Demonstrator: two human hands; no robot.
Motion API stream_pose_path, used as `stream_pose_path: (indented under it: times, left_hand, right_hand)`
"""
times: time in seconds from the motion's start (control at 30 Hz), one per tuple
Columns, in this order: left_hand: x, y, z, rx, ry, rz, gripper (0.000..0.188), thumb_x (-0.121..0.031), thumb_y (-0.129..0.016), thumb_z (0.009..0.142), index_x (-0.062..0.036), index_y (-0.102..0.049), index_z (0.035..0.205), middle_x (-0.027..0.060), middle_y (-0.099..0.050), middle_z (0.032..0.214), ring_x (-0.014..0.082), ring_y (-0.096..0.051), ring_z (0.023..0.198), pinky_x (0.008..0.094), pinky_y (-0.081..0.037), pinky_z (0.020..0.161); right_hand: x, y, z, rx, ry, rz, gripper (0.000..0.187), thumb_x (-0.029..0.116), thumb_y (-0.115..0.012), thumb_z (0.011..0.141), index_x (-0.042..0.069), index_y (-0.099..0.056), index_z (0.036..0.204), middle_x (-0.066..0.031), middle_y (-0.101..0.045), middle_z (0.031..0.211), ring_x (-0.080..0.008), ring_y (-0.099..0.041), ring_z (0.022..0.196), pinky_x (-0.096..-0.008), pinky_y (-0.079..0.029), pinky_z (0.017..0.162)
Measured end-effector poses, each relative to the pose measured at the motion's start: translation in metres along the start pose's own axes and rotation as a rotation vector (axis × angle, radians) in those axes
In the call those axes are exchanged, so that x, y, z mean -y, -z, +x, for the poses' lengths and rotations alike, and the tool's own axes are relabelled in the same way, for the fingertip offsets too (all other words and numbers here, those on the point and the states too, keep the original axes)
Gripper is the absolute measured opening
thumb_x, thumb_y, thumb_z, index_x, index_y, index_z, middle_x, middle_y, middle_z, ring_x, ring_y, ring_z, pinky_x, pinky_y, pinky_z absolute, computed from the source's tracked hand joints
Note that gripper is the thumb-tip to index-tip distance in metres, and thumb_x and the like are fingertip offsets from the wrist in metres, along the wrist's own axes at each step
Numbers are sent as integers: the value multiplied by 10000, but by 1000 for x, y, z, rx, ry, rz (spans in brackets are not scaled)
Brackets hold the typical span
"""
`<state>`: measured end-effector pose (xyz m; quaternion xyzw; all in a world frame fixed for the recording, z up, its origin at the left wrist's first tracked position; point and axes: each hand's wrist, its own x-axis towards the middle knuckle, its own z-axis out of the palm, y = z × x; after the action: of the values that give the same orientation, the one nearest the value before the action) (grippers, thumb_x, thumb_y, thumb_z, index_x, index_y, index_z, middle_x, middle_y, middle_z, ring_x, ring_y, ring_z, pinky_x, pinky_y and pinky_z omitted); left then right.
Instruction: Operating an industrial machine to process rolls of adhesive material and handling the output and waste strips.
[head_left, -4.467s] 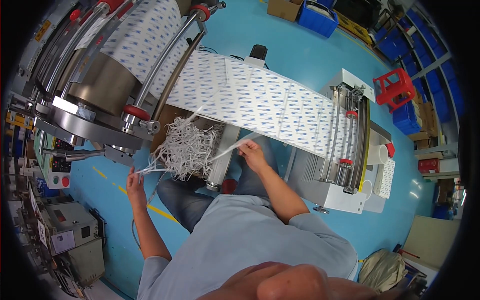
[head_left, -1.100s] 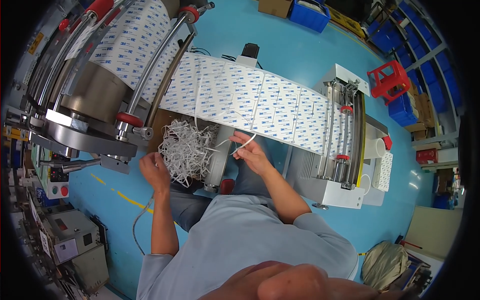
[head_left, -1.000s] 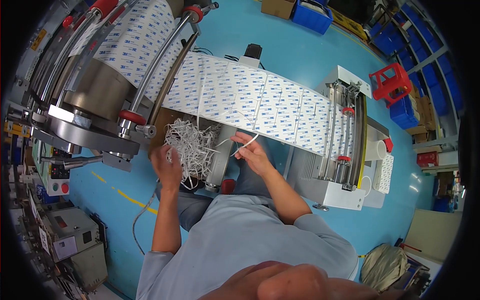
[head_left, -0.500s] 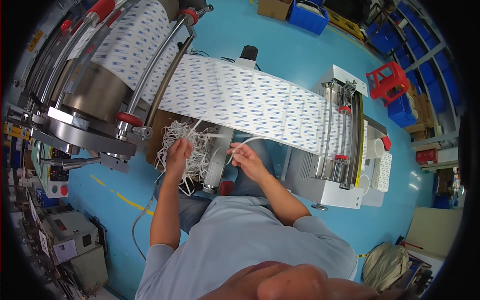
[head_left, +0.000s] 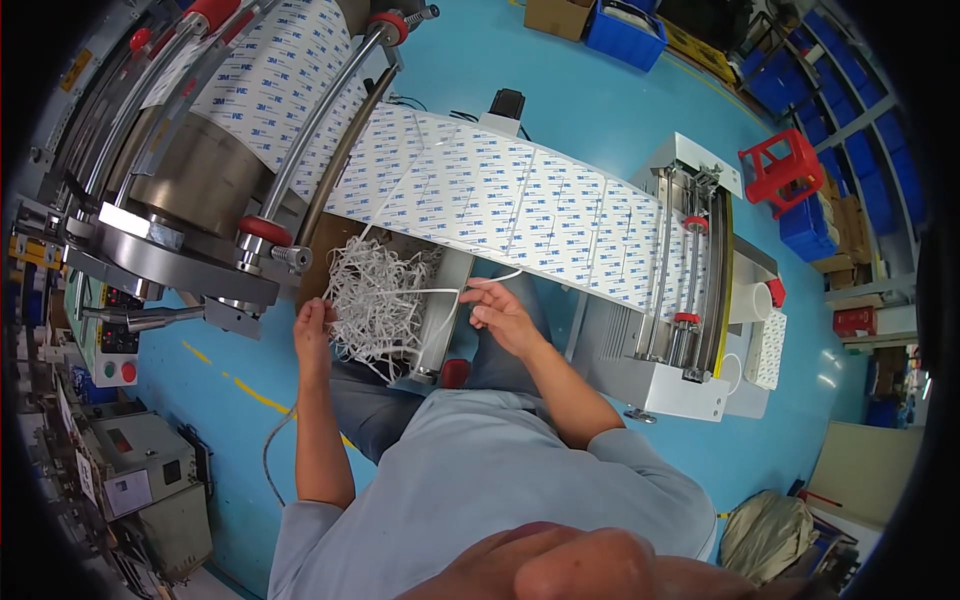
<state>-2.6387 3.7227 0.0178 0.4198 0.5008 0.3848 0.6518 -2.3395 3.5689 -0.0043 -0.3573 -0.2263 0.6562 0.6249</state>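
Note:
A narrow white strip point(head_left: 400, 292) stretches between my two hands, over a heap of tangled white strips point(head_left: 385, 315) in a brown box. My left hand point(head_left: 313, 330) is closed on its left end, at the near left side of the heap. My right hand point(head_left: 502, 318) has its fingers curled at the strip's other part, just right of a metal roller point(head_left: 437, 330). From there the strip bends up to the edge of a wide white sheet point(head_left: 470, 190) with blue print. Another thin strip point(head_left: 395, 195) lies slanting across the sheet and down to the heap.
At the left stands a machine with a large metal drum point(head_left: 195, 180) and bars point(head_left: 310, 140). A roller unit point(head_left: 685, 280) carries the sheet's right end. A red stool point(head_left: 783, 172) and blue bins point(head_left: 627, 35) are beyond. My legs are under the sheet's near edge.
My left hand has moved left and slightly down, off the heap to its side, drawing the strip out straight. My right hand has stayed nearly in place.

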Motion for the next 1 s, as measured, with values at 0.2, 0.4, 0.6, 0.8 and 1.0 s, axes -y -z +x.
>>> stream_pose_path:
  times: [0.2, 0.4, 0.6, 0.8, 1.0]
  left_hand:
    - [3, 8, 3, -87, -70, 31, 231, -274, -535, 907, -48, -582, 905, 1, -592, 829, 72, -541, 760, 207, -423, 721]
    - [3, 4, 0, -50, -85, 11, 198, -261, -538, 904, -68, -570, 877, -4, -575, 793, 75, -513, 718, 210, -408, 682]
    - [-2, 6, -3, -76, -24, 12, 176, -245, -538, 904, -80, -562, 847, -3, -561, 761, 72, -491, 703, 219, -384, 661]
    - [-4, 1, -7, -54, -58, 22, 161, -212, -529, 909, -75, -555, 828, 2, -550, 745, 78, -488, 695, 216, -385, 665]
    - [-3, 6, -6, -22, -86, -1, 186, -251, -532, 910, -86, -580, 838, -19, -580, 753, 34, -478, 669, 179, -338, 585]
  right_hand:
    - [7, -1, 0, -7, 8, 50, 412, 79, -560, 844, 87, -434, 1237, -59, -556, 1101, -78, -521, 802, -217, -422, 718]
    - [3, 4, 0, -32, 9, 68, 432, 76, -560, 848, 71, -418, 1256, -70, -564, 1097, -83, -531, 797, -220, -435, 714]
    - [5, 2, 0, -45, 13, 97, 430, 65, -553, 852, 58, -416, 1259, -81, -571, 1086, -91, -539, 791, -223, -446, 716]
    - [3, 3, -2, -67, 17, 105, 429, 66, -556, 850, 56, -421, 1257, -80, -572, 1092, -92, -546, 785, -222, -449, 715]
    - [3, 2, 1, -61, 21, 112, 430, 67, -560, 849, 61, -423, 1256, -76, -574, 1092, -91, -550, 782, -222, -450, 716]
